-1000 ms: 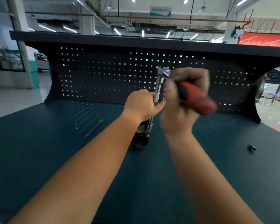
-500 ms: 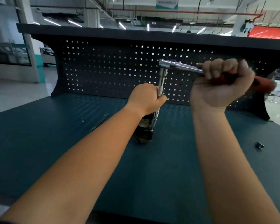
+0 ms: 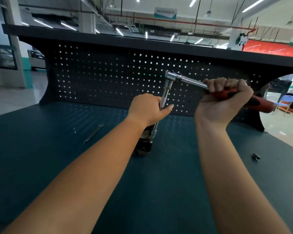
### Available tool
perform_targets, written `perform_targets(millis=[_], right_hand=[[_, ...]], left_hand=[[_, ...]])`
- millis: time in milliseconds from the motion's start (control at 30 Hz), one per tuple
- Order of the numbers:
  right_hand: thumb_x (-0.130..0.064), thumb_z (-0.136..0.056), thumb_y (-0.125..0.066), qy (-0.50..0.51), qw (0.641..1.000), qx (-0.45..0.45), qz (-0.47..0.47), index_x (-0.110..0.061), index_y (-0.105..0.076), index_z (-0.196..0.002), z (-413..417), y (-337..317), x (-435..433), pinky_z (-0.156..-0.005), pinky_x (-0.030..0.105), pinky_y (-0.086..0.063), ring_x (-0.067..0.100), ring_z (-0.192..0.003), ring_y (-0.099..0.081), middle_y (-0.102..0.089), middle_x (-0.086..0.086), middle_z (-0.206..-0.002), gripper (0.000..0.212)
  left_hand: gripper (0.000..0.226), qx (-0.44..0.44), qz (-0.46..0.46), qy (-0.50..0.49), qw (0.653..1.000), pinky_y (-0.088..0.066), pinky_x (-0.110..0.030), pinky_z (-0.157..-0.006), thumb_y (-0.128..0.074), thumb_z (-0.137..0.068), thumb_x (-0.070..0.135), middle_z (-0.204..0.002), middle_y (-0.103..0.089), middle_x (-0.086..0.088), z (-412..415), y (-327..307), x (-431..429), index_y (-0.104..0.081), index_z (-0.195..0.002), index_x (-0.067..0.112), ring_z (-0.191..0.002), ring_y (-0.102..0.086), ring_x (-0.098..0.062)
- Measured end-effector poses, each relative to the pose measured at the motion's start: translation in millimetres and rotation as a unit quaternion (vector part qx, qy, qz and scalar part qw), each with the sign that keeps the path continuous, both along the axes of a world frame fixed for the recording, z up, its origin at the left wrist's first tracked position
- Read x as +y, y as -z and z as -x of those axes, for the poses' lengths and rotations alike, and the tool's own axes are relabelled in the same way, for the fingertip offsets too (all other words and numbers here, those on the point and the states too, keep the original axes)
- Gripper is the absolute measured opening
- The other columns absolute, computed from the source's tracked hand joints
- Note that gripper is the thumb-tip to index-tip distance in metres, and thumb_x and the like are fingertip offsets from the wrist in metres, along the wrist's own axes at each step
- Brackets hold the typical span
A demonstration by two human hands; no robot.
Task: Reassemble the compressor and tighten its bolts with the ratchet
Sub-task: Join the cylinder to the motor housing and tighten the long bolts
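Two bare forearms are seen reaching forward from the lower edge across the dark teal bench top (image 3: 41, 149). A small metal socket-like piece (image 3: 255, 156) is noted lying on the bench to the right, well apart from everything else. Near the middle of the bench the compressor (image 3: 143, 146) is stood upright; it is dark and largely hidden behind the left wrist, so little of its detail can be made out. To its left a thin metal rod (image 3: 93, 133) is laid flat on the surface, with a few tiny pale bits (image 3: 74, 130) near its left side. A chrome extension bar (image 3: 164, 98) is set into the top of the compressor and rises nearly upright, leaning slightly right. Its knurled middle is gripped by the left hand (image 3: 146, 109), fingers wrapped round it and thumb laid across the front. The ratchet (image 3: 184, 80) is seated on the bar's upper end, its shaft running out to the right and slightly downward. Its red-and-black handle (image 3: 259, 102) is clenched in the right hand (image 3: 223, 102), palm turned toward the camera and knuckles uppermost, the handle's end left sticking out past the fist. Behind the hands a black pegboard (image 3: 108, 78) is fixed upright along the back of the bench, topped by a dark shelf (image 3: 91, 37). Beyond, a hall with strip lights, a hanging sign (image 3: 165, 13), a red banner (image 3: 274, 48) and a blue chair (image 3: 285, 102) is visible.
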State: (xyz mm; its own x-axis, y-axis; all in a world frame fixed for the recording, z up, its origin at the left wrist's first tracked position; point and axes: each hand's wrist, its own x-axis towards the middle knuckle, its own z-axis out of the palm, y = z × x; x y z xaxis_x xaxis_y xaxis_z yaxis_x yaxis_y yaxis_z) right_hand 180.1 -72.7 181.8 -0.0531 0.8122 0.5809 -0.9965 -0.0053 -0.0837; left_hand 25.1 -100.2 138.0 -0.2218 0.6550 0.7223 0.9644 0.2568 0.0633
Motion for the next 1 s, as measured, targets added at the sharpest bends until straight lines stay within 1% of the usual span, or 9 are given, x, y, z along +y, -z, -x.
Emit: perform_targets(millis=[133,267,400,533,600,667,767,833,1000], right_hand=[[-0.018,-0.064,-0.054,0.084,0.993,-0.021,-0.076,-0.020,-0.049,-0.049,12,3,-22,-0.055,0.025,-0.043,0.013,-0.046,-0.040,-0.043,-0.004,-0.048,0.016],[-0.018,-0.072,-0.054,0.277,0.935,-0.053,-0.217,-0.024,-0.051,-0.068,27,18,-42,-0.062,0.025,-0.039,0.009,-0.057,-0.047,-0.048,-0.004,-0.061,0.008],[-0.013,-0.079,-0.055,0.344,0.888,-0.095,-0.288,-0.021,-0.044,-0.081,37,26,-55,-0.072,0.024,-0.042,0.004,-0.071,-0.048,-0.047,-0.004,-0.074,0.013],[-0.018,-0.078,-0.052,0.354,0.904,-0.123,-0.203,-0.023,-0.045,-0.073,24,19,-37,-0.068,0.022,-0.043,0.009,-0.066,-0.050,-0.049,-0.002,-0.068,0.010],[-0.022,-0.076,-0.051,0.360,0.907,-0.139,-0.168,-0.023,-0.045,-0.068,15,16,-24,-0.064,0.026,-0.041,0.018,-0.062,-0.048,-0.048,0.000,-0.065,0.010],[-0.022,-0.072,-0.051,0.350,0.911,-0.148,-0.158,-0.023,-0.047,-0.064,7,13,-11,-0.062,0.030,-0.039,0.020,-0.061,-0.046,-0.048,0.001,-0.061,0.009],[-0.018,-0.063,-0.051,0.229,0.955,-0.100,-0.157,-0.028,-0.054,-0.053,-6,10,6,-0.057,0.026,-0.036,0.013,-0.053,-0.044,-0.047,-0.008,-0.052,0.015],[-0.016,-0.059,-0.050,0.171,0.968,-0.087,-0.165,-0.026,-0.054,-0.050,-12,9,10,-0.056,0.023,-0.035,0.011,-0.050,-0.042,-0.046,-0.009,-0.050,0.014],[-0.015,-0.054,-0.051,0.125,0.969,-0.094,-0.194,-0.025,-0.055,-0.050,-9,4,3,-0.057,0.022,-0.036,0.010,-0.052,-0.042,-0.045,-0.008,-0.051,0.012]], left_hand=[[0.053,-0.011,-0.041,0.025,0.999,-0.036,-0.029,-0.056,-0.038,-0.088,0.057,-0.061,-0.057,0.005,8,4,-7,-0.061,-0.062,0.016,-0.058,-0.051,-0.012],[0.048,0.000,-0.020,0.011,1.000,-0.030,-0.027,-0.054,-0.037,-0.087,0.051,-0.058,-0.051,0.005,6,1,-11,-0.057,-0.062,0.016,-0.054,-0.044,-0.013],[0.076,-0.194,-0.075,0.164,0.964,-0.048,-0.047,-0.076,-0.017,-0.068,0.059,-0.084,-0.062,-0.030,-4,-1,-15,-0.058,-0.077,-0.004,-0.085,-0.059,-0.045],[0.042,-0.014,0.029,0.028,0.999,-0.026,-0.027,-0.048,-0.019,-0.067,0.058,-0.057,-0.047,0.005,-8,-9,-8,-0.043,-0.058,0.024,-0.059,-0.050,-0.021],[0.052,-0.003,0.092,0.034,0.995,-0.032,-0.027,-0.054,-0.027,-0.065,0.071,-0.065,-0.049,0.007,-5,-13,-3,-0.054,-0.072,0.027,-0.064,-0.049,-0.015],[0.078,0.016,0.179,0.052,0.982,-0.042,-0.029,-0.072,-0.039,-0.062,0.081,-0.088,-0.054,0.006,4,-16,-1,-0.061,-0.110,0.024,-0.087,-0.054,-0.017],[0.101,0.044,0.289,0.065,0.954,-0.040,-0.034,-0.100,-0.059,-0.065,0.076,-0.137,-0.041,0.002,19,-27,-7,-0.026,-0.148,0.027,-0.127,-0.038,-0.018],[0.103,0.053,0.302,0.063,0.950,-0.038,-0.037,-0.104,-0.063,-0.065,0.074,-0.143,-0.036,0.002,22,-29,-7,-0.022,-0.149,0.031,-0.132,-0.032,-0.020],[0.085,0.019,0.211,0.037,0.977,-0.034,-0.051,-0.105,-0.038,-0.067,0.085,-0.115,-0.061,0.004,12,-16,-7,-0.045,-0.134,0.032,-0.111,-0.054,-0.021]])
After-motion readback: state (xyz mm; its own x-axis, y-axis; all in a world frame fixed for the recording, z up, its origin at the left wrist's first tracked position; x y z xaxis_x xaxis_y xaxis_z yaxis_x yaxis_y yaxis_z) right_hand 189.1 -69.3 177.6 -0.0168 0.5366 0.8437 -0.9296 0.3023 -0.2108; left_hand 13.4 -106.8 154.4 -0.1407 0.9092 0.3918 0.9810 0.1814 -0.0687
